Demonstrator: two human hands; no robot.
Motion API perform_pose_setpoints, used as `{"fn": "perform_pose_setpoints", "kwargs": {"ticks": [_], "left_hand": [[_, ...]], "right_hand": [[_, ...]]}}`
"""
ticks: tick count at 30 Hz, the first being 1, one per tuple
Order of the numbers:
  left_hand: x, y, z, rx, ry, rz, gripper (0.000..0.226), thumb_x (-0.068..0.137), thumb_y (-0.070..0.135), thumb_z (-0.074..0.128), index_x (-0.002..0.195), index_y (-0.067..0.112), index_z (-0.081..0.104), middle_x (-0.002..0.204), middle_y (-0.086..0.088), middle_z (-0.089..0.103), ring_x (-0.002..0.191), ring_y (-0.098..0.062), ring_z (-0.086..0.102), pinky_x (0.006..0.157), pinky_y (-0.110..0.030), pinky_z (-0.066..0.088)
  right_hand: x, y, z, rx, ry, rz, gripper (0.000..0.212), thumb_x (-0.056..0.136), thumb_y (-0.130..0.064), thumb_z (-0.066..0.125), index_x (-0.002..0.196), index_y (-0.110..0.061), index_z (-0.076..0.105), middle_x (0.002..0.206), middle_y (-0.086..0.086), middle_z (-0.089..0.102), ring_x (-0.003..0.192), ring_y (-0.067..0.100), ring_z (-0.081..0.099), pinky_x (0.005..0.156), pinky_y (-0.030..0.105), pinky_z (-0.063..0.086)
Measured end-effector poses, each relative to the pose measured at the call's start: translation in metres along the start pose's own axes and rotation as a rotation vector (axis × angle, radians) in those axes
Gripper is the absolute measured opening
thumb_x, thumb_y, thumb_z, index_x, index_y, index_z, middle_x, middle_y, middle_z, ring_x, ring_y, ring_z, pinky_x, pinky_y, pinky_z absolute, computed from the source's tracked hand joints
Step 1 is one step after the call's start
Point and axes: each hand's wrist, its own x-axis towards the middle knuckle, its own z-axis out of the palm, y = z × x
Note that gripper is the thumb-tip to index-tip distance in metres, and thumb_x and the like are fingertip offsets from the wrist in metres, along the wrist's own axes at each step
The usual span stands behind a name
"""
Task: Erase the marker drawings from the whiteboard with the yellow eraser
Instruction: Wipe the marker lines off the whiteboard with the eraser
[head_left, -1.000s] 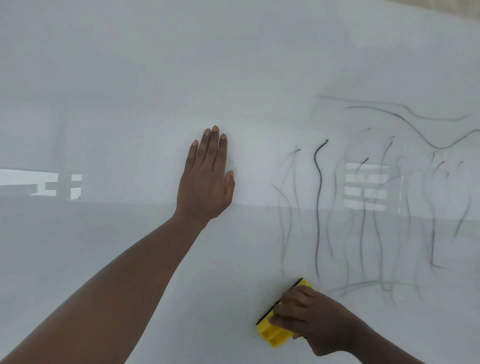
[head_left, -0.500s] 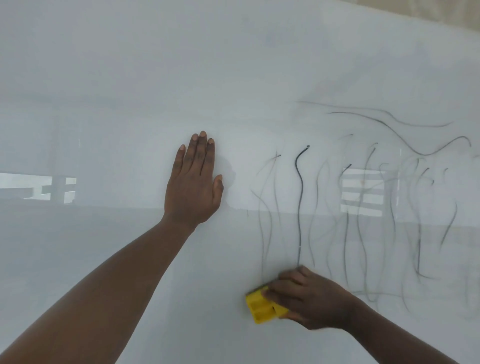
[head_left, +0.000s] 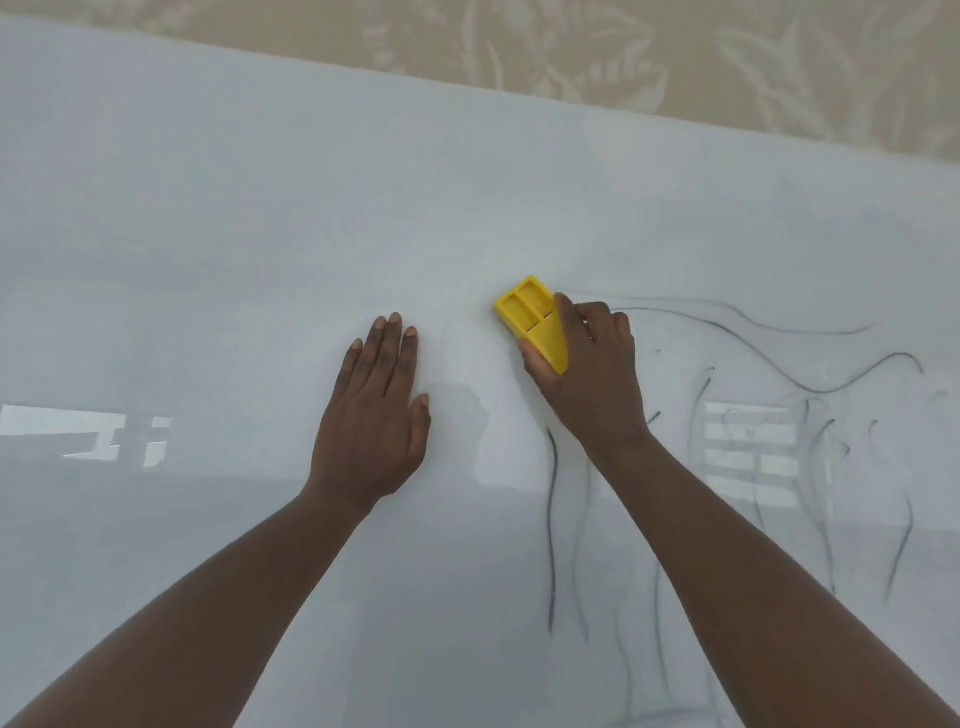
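Observation:
The whiteboard (head_left: 208, 260) fills most of the view. Thin dark marker lines (head_left: 831, 384) cover its right half, some smeared to faint grey. My right hand (head_left: 592, 379) grips the yellow eraser (head_left: 532, 319) and presses it flat on the board at the upper left end of the lines. Only the eraser's near end is hidden under my fingers. My left hand (head_left: 374, 421) lies flat on the board with fingers together, a short way left of the eraser, holding nothing.
Beige patterned wallpaper (head_left: 623, 47) shows above the board's top edge. Bright window reflections (head_left: 83, 434) lie on the board's left side and among the lines on the right.
My right hand has swept the eraser from the bottom of the lines up to their top left. The leftmost lines are fainter or gone. The view has tilted upward, revealing the wallpaper.

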Motion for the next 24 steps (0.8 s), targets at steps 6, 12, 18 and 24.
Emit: {"fn": "perform_pose_setpoints", "kwargs": {"ticks": [6, 12, 18, 24], "left_hand": [[0.034, 0.023, 0.010, 0.035, 0.008, -0.060, 0.066, 0.097, 0.029, 0.031, 0.156, -0.001, 0.023, 0.165, -0.019, 0.020, 0.156, -0.030, 0.015, 0.127, -0.048, 0.017], [0.032, 0.030, 0.023, 0.046, 0.026, -0.098, 0.066, 0.097, 0.029, 0.027, 0.156, 0.000, 0.022, 0.165, -0.019, 0.020, 0.156, -0.029, 0.015, 0.127, -0.048, 0.015], [0.027, 0.031, 0.024, 0.050, 0.045, -0.104, 0.066, 0.097, 0.029, 0.027, 0.155, -0.001, 0.024, 0.165, -0.020, 0.022, 0.155, -0.030, 0.017, 0.127, -0.050, 0.016], [0.021, 0.033, 0.027, 0.101, 0.031, -0.074, 0.069, 0.096, 0.033, 0.027, 0.155, -0.002, 0.022, 0.165, -0.019, 0.021, 0.155, -0.029, 0.017, 0.126, -0.050, 0.018]], "right_hand": [[0.027, 0.088, -0.028, -0.081, 0.107, 0.301, 0.055, 0.093, -0.044, 0.060, 0.132, -0.006, 0.052, 0.114, 0.020, 0.053, 0.096, 0.037, 0.049, 0.082, 0.046, 0.046], [0.004, 0.172, -0.062, -0.155, 0.182, 0.521, 0.054, 0.093, -0.046, 0.059, 0.128, -0.004, 0.054, 0.114, 0.026, 0.052, 0.099, 0.041, 0.050, 0.088, 0.045, 0.041], [-0.029, 0.244, -0.106, -0.215, 0.173, 0.791, 0.066, 0.088, -0.056, 0.042, 0.119, 0.001, 0.053, 0.114, 0.031, 0.052, 0.106, 0.045, 0.048, 0.097, 0.049, 0.036], [-0.051, 0.240, -0.108, -0.202, 0.277, 0.953, 0.072, 0.082, -0.060, 0.043, 0.121, -0.001, 0.054, 0.118, 0.033, 0.050, 0.105, 0.052, 0.049, 0.097, 0.056, 0.040]]}}
